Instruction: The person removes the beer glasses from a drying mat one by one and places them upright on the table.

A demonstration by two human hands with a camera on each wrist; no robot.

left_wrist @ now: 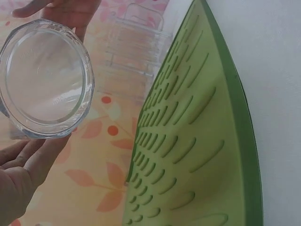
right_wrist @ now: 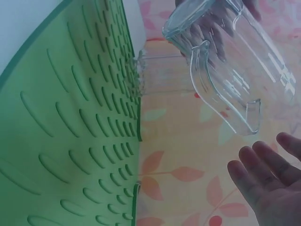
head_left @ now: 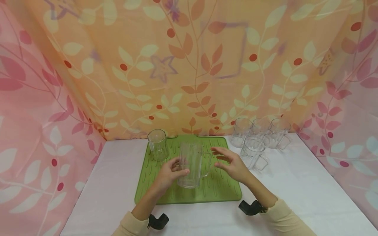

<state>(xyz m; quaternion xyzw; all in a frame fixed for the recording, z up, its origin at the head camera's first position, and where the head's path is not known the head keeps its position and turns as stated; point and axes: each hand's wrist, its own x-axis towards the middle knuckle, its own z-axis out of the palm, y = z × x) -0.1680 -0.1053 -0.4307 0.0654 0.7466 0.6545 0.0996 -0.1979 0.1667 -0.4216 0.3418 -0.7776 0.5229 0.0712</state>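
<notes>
A left hand (head_left: 168,175), thumb and fingers curled around a clear, cylindrical, glass-like mug (head_left: 190,167), holds its long axis tilted above a green rubbery mat (head_left: 227,191), handle (right_wrist: 215,101) toward the right hand (head_left: 233,165), whose parted, empty fingers hover just beside.

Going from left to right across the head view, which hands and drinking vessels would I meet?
A clear cylindrical cup on the green ribbed mat → the left hand → the clear handled mug it holds → the right hand → four clear cylindrical mugs clustered together.
</notes>
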